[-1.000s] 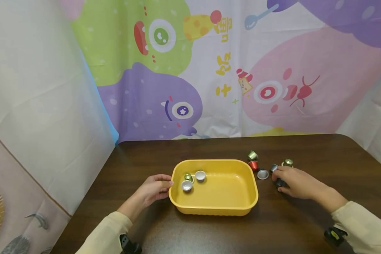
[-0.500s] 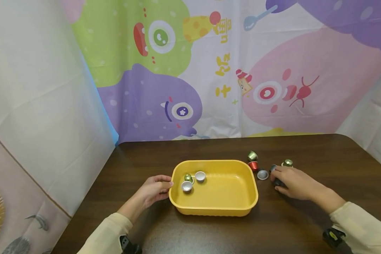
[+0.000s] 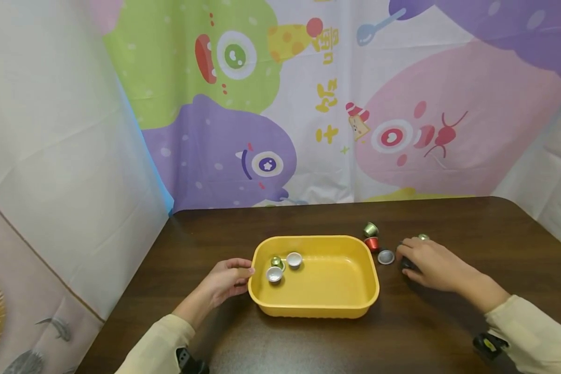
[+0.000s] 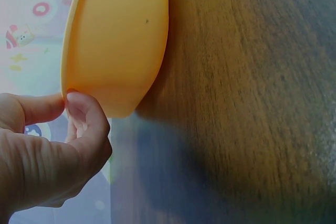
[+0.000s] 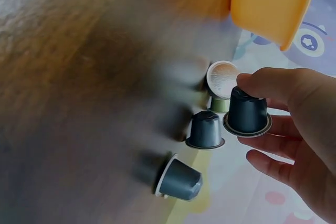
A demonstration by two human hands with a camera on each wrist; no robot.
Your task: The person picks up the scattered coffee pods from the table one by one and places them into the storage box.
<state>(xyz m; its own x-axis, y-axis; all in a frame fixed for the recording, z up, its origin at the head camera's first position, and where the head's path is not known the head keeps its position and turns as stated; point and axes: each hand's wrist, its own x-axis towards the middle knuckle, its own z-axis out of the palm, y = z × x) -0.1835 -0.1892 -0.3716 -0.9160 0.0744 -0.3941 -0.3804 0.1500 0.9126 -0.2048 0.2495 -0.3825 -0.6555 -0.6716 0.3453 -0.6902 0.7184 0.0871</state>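
Note:
My left hand (image 3: 226, 283) pinches the left rim of a yellow plastic tray (image 3: 314, 312) between thumb and forefinger; the left wrist view shows this grip close up. In the tray's left part lie a green coffee capsule (image 3: 276, 262) and two with pale lids up (image 3: 294, 259). To the right of the tray, my right hand (image 3: 432, 266) is low over the table. In the right wrist view its thumb and fingers hold a black coffee capsule (image 5: 248, 113). Close beside that stands a dark grey capsule (image 5: 205, 130), and another dark one (image 5: 180, 178) lies on its side.
Between tray and right hand are a green capsule (image 3: 371, 229), a red capsule (image 3: 372, 243) and a capsule with its silver lid showing (image 3: 386, 256). Behind the right hand, another green capsule (image 3: 423, 237) is partly hidden. A patterned cloth (image 3: 327, 171) hangs at the table's back edge.
My right hand has shifted slightly left and now covers most of the grey capsule and more of the green one behind. The left hand and tray stay put.

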